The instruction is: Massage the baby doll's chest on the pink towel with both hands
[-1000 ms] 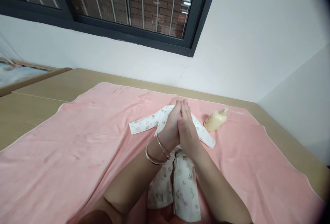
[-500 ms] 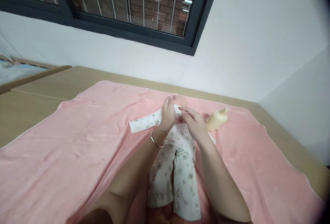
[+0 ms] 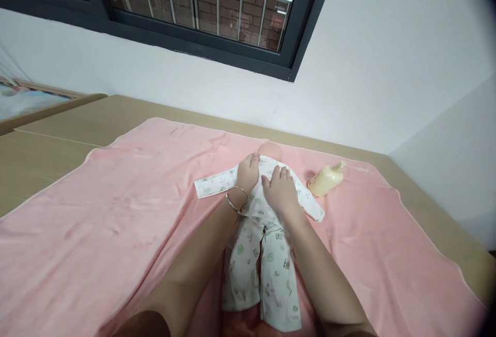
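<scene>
A baby doll in a white printed sleepsuit [image 3: 267,270] lies on its back on a pink towel [image 3: 116,213], its bare head [image 3: 271,150] at the far end. My left hand [image 3: 247,172], with bangles on the wrist, rests flat on the doll's chest near the left sleeve. My right hand [image 3: 279,191] lies flat beside it on the chest, fingers stretched out. Neither hand holds anything.
A pale yellow bottle [image 3: 326,180] lies on its side on the towel to the right of the doll. The towel covers a tan wooden surface [image 3: 46,146] against a white wall, under a barred window [image 3: 201,1]. The towel's right edge nears the surface's rim.
My hands were pressed together palm to palm above the doll a second ago. They came apart and now lie flat on the doll's chest.
</scene>
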`<state>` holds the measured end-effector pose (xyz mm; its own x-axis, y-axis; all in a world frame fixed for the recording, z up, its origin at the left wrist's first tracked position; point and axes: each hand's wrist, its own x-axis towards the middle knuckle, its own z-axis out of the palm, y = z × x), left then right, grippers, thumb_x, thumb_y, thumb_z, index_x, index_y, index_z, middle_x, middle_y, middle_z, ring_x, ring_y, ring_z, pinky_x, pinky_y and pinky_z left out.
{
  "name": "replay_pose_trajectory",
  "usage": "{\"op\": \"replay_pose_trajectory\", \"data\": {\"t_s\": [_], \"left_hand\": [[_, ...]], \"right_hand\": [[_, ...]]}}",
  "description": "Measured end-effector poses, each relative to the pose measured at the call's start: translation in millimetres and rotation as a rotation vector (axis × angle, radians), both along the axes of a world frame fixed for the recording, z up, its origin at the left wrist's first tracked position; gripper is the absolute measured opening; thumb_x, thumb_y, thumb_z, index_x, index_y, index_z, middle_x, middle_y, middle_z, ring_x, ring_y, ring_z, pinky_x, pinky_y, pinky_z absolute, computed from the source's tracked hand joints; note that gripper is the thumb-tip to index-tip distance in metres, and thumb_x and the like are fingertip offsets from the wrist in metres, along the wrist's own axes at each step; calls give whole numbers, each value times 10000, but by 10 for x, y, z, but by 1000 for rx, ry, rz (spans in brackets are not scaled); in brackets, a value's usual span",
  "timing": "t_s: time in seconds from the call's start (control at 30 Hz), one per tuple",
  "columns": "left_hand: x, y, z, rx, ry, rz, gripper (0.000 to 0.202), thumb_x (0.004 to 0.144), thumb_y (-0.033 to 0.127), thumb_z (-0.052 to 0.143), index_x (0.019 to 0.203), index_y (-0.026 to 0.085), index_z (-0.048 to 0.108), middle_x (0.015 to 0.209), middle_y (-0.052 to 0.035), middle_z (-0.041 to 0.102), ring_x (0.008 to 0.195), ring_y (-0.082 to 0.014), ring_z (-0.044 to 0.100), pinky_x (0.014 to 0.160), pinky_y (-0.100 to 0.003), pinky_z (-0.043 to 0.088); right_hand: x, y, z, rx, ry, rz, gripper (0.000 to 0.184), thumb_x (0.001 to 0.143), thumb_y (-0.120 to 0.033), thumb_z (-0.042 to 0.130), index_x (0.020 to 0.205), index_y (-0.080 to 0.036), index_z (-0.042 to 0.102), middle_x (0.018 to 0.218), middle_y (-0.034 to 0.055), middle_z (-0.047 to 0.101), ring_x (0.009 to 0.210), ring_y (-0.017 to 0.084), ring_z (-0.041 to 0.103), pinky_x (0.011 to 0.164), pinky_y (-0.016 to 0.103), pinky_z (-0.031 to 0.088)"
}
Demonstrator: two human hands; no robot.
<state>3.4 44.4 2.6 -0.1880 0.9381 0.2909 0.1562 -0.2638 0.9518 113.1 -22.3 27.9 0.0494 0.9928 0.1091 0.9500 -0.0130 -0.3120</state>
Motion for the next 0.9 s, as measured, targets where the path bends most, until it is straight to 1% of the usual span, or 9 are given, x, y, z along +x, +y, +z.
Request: {"op": "replay_pose_trajectory", "data": {"t_s": [0.13, 0.2, 0.27, 0.37, 0.43, 0.57, 0.7, 0.77, 0.9], "left_hand": [[-17, 44, -47, -17, -55, 41, 533, 1037, 529, 321, 1033, 181, 725, 1012, -128, 791, 1060, -256, 715, 1021, -378, 487], [-36, 47, -55, -25, -48, 47, 595, 1031, 576, 301, 1005, 169, 735, 1028, -140, 792, 1079, -263, 714, 1026, -384, 491], [-46, 40, -53, -29, -36, 49, 668, 1024, 621, 263, 954, 164, 746, 1036, -141, 793, 1095, -262, 711, 1038, -387, 492], [-38, 26, -46, -28, -27, 62, 744, 1019, 653, 205, 899, 168, 757, 1040, -132, 794, 1122, -253, 703, 1066, -386, 485], [-28, 25, -51, -30, -30, 68, 763, 1018, 659, 191, 895, 169, 762, 1034, -131, 794, 1129, -252, 702, 1075, -389, 482], [-29, 47, -86, -23, -46, 59, 767, 1025, 641, 177, 863, 175, 765, 1089, -131, 787, 1146, -248, 696, 1087, -390, 477], [-38, 53, -102, -38, -46, 58, 714, 1043, 578, 193, 879, 170, 755, 1134, -133, 776, 1174, -238, 684, 1087, -377, 473], [-39, 44, -96, -32, -46, 39, 630, 1048, 530, 243, 915, 169, 742, 1096, -127, 784, 1144, -234, 695, 1066, -374, 483], [-47, 18, -85, -4, -21, -20, 434, 1025, 455, 377, 965, 184, 709, 1013, -83, 789, 1025, -215, 717, 979, -345, 518]], "right_hand": [[13, 34, 17, 54, -40, 334, 549, 1028, -374, 429, 1542, -184, 472, 1682, 131, 283, 1579, 343, 158, 1266, 562, 94], [111, 130, 21, 47, -16, 413, 503, 1055, -384, 368, 1519, -246, 503, 1676, 59, 318, 1577, 286, 193, 1276, 531, 88], [186, 201, 10, 17, 9, 309, 567, 1068, -432, 325, 1568, -184, 423, 1683, 97, 292, 1573, 274, 209, 1275, 501, 129], [119, 160, -28, -28, -38, 30, 731, 1059, -482, 327, 1596, 12, 278, 1662, 260, 247, 1567, 348, 201, 1257, 497, 185], [-17, 63, -46, -25, -110, -24, 734, 1053, -442, 344, 1587, 55, 265, 1651, 300, 238, 1564, 384, 188, 1249, 505, 193], [-121, 7, -29, 55, -182, 274, 592, 1022, -354, 425, 1578, -149, 412, 1692, 147, 245, 1579, 358, 151, 1268, 536, 105], [136, 230, -2, 33, -106, 488, 481, 1059, -382, 365, 1503, -289, 523, 1673, 8, 326, 1580, 239, 189, 1280, 486, 96], [231, 318, -3, 6, -67, 412, 522, 1073, -421, 323, 1552, -259, 453, 1691, 30, 282, 1583, 238, 176, 1272, 476, 130], [156, 254, 30, -89, -108, 90, 743, 1060, -520, 323, 1614, -29, 252, 1673, 247, 230, 1563, 358, 207, 1242, 487, 185]]}}
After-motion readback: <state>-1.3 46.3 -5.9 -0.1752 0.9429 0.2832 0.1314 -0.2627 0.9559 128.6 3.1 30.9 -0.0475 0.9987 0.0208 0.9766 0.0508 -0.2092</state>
